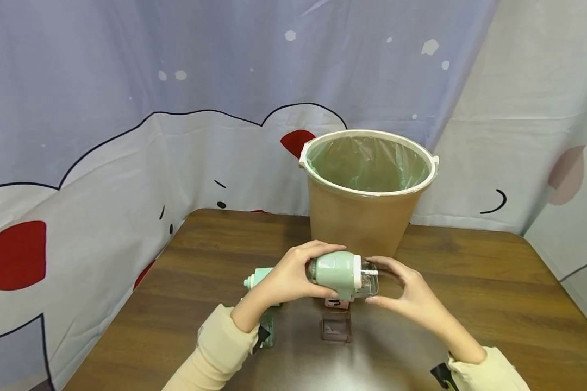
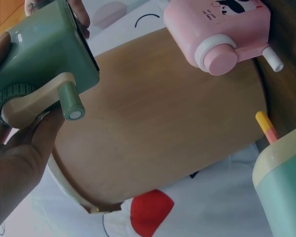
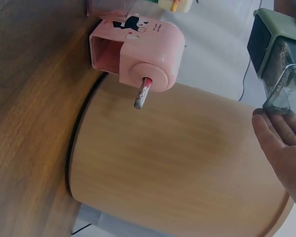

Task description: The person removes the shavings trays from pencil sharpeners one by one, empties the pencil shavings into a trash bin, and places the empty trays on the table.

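Observation:
A green crank pencil sharpener (image 1: 335,270) is held up in front of the bin, tipped on its side. My left hand (image 1: 286,279) grips its crank end, thumb and fingers on opposite sides. In the left wrist view, the cream crank arm with its green knob (image 2: 71,101) shows beside the palm. My right hand (image 1: 416,296) pinches the clear shavings drawer (image 1: 370,287) at the other end, thumb on the near edge and fingers on the far one. Dark shavings (image 3: 282,57) show inside the drawer in the right wrist view, partly out of the green body.
Behind stands a tan bin (image 1: 362,217) with a green plastic liner (image 1: 372,163). A pink sharpener (image 3: 153,54) with a pencil in it stands before the bin, a teal sharpener (image 1: 261,276) to its left. A brownish clear drawer (image 1: 336,327) and a greenish one (image 1: 268,326) lie nearer.

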Available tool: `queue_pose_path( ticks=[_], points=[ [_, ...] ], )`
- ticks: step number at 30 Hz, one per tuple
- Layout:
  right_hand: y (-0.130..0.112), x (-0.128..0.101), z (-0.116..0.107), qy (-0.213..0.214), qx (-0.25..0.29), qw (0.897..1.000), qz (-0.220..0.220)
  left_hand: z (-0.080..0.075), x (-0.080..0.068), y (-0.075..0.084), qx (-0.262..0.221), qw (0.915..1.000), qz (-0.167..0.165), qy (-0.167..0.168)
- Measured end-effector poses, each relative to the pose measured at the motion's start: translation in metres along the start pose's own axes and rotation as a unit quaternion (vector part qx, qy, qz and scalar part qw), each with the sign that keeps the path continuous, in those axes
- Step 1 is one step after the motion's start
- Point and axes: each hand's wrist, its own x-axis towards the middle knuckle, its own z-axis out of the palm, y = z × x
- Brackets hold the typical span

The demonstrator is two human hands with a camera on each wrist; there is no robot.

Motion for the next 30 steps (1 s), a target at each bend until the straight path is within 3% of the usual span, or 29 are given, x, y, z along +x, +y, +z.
queue_pose_path(
  ticks=[15, 30],
  points=[
    [0.002, -0.011, -0.009, 0.022, -0.041, 0.999, 0.027, 0.001, 0.0, -0.004, 0.004, 0.9999, -0.009, 0.003],
    [0.02, -0.023, -0.026, 0.025, -0.051, 0.998, 0.009, 0.003, -0.002, -0.004, -0.006, 0.9999, -0.015, -0.001]
  ],
)
